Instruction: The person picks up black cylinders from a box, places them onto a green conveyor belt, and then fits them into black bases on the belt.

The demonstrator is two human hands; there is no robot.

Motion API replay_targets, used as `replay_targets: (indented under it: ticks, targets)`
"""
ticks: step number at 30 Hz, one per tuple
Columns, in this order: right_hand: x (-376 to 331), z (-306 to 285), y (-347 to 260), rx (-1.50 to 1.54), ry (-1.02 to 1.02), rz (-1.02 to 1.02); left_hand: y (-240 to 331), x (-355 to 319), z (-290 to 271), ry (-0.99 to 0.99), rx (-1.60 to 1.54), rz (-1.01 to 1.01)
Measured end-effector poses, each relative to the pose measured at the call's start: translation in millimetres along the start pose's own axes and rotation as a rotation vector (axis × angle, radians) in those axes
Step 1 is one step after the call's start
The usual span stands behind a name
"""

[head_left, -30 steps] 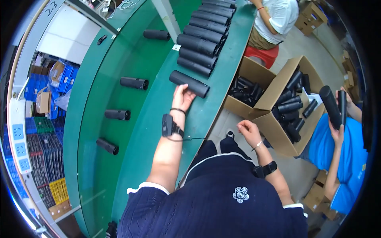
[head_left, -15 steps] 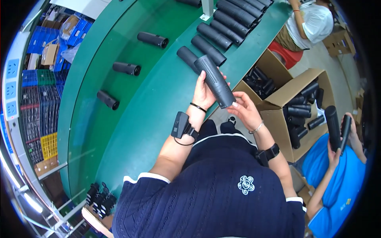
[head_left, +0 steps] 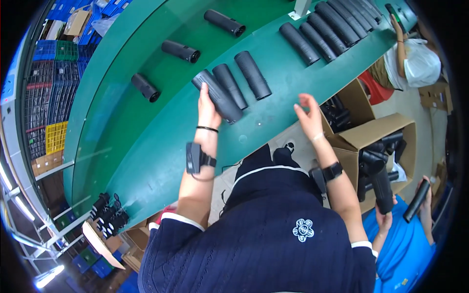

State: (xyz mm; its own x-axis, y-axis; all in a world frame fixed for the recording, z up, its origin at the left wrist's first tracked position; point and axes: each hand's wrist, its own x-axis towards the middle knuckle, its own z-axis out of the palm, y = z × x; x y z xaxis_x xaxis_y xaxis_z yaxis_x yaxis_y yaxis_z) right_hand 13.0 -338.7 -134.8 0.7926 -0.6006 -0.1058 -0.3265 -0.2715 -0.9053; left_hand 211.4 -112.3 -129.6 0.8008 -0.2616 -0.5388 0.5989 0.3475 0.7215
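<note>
My left hand point(head_left: 208, 108) holds a black tube point(head_left: 218, 97) with a dotted upper part, low over the green worktable or resting on it; I cannot tell which. The thumb lies along its left side, while the other fingers are hidden. Right beside it, two more black tubes point(head_left: 230, 87) lie slanted on the table, the farther one point(head_left: 253, 75) a little apart. Over the table's near edge, my right hand point(head_left: 309, 118) holds nothing, its fingers spread and partly curled.
Several black tubes point(head_left: 337, 24) line the table point(head_left: 166, 161) at far right; others point(head_left: 181, 51) lie on the darker green strip. Cardboard boxes point(head_left: 349, 141) of tubes stand right of me. A co-worker in blue point(head_left: 403, 244) holds two tubes; another person point(head_left: 415, 61) sits beyond.
The dotted tube has gone from between both hands to the left, beside the other tubes. My right hand has let go of it and opened. The view has shifted.
</note>
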Motion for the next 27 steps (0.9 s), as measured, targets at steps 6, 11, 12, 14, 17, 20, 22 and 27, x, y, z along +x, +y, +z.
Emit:
replay_targets:
  ticks: [6,11,12,14,17,20,22,27]
  targets:
    - [30,-4,-27,-0.084,0.068,-0.080,2,13,3,-0.103,-0.074,-0.122]
    - [-36,-76,-106,-0.037,-0.140,-0.187,-3,22,-22,-0.216,-0.116,-0.189]
    - [-53,-99,-124,-0.068,-0.135,-0.196,-5,28,-31,-0.231,-0.127,-0.215]
    - [-90,-146,-151,-0.470,-0.008,-0.284,-10,31,-38,-0.226,-0.122,-0.242]
    - [-143,-215,-167,-0.924,0.144,-0.005,-9,27,-32,-0.128,-0.052,-0.237]
    - [-193,-255,-124,-1.092,0.151,0.410,-8,38,-44,-0.174,-0.052,-0.264]
    - [-205,-263,-104,-1.158,0.088,0.543,-6,31,-32,-0.130,-0.020,-0.242]
    - [-218,-261,-84,-1.035,0.119,0.504,-5,39,-24,-0.106,0.023,-0.211]
